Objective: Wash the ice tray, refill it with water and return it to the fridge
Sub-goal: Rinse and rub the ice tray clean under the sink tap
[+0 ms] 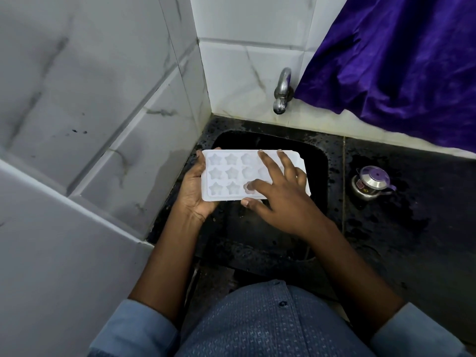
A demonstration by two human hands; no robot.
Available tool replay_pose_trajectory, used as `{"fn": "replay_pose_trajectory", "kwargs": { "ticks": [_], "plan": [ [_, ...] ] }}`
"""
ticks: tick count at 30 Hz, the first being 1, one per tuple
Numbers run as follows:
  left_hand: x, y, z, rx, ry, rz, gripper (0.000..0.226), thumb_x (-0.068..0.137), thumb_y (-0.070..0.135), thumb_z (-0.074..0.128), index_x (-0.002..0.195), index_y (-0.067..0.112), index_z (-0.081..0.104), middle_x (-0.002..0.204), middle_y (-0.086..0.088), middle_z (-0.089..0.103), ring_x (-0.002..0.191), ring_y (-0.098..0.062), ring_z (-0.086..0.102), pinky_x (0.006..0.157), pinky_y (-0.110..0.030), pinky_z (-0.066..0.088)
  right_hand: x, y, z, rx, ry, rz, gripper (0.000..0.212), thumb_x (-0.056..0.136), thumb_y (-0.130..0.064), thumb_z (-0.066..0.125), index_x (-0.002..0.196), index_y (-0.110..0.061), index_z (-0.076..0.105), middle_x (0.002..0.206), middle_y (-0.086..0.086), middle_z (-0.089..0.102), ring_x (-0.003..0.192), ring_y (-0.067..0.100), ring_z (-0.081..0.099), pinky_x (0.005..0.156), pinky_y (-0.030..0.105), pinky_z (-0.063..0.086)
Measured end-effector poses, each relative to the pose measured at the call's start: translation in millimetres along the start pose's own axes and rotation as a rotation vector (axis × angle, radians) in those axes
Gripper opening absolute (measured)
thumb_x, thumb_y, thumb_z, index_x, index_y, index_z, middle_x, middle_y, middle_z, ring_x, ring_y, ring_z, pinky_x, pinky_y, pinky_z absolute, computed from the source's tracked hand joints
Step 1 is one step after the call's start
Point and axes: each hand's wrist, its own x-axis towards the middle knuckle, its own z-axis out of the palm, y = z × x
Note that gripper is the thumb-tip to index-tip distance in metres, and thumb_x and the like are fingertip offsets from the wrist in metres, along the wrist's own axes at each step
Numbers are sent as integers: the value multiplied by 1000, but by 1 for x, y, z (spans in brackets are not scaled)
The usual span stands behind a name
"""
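The person wears a blue-grey shirt (270, 328) with a fine pattern of small dashes and a dark button (283, 303) on the front. The left sleeve (134, 331) and right sleeve (417, 333) are lighter blue and end near the elbows. The left hand (193, 194) and right hand (280, 199) are bare.

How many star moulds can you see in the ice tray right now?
10 in the ice tray: three top row, four middle, three bottom. The right hand hides any others.
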Motion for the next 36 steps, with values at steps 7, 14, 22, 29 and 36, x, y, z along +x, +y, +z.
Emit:
{"fn": "replay_pose_trajectory", "kwargs": {
  "ticks": [7, 14, 22, 29, 36],
  "plan": [
    [2, 2, -1, 23, 0, 6, 85, 95, 56, 57, 162, 9, 34, 155, -23, 51, 137, -44, 54, 94, -61, 57, 0, 3, 2, 10, -28, -21, 53, 93, -75, 39, 126, -43, 64, 174, -1, 4, 158, 30, -14, 119, 57, 9],
    [1, 1, 6, 29, 17, 18, 75, 103, 56, 46, 161, 8, 37, 150, -22, 56, 121, -40, 68, 88, -58, 61, 2, 1, 3, 4, -49, -2, 52, 93, -75, 40, 128, -43, 61, 174, -1, 0, 158, 29, -16, 119, 57, 7],
    [0, 1, 7, 23, 28, 13, 72, 106, 55, 45, 160, 8, 40, 150, -23, 56, 119, -40, 69, 85, -58, 61, 2, 1, 2, -11, -42, 26, 58, 91, -78, 31, 130, -45, 61, 174, -1, -1, 158, 30, -16, 120, 57, 6],
    [-2, 1, 1, 44, 15, 17, 74, 104, 55, 47, 160, 8, 39, 154, -22, 53, 131, -41, 60, 92, -60, 59, -1, 2, 4, 9, -22, 17, 52, 92, -76, 35, 125, -45, 62, 174, -1, 1, 158, 30, -15, 119, 56, 6],
    [-3, 3, 0, 32, -23, 3, 78, 99, 54, 53, 160, 7, 39, 152, -24, 54, 131, -42, 61, 94, -59, 58, -1, -3, 0, 10, -61, -13, 55, 92, -77, 36, 127, -43, 63, 174, -2, -3, 157, 28, -20, 120, 55, 4]
  ]
}}
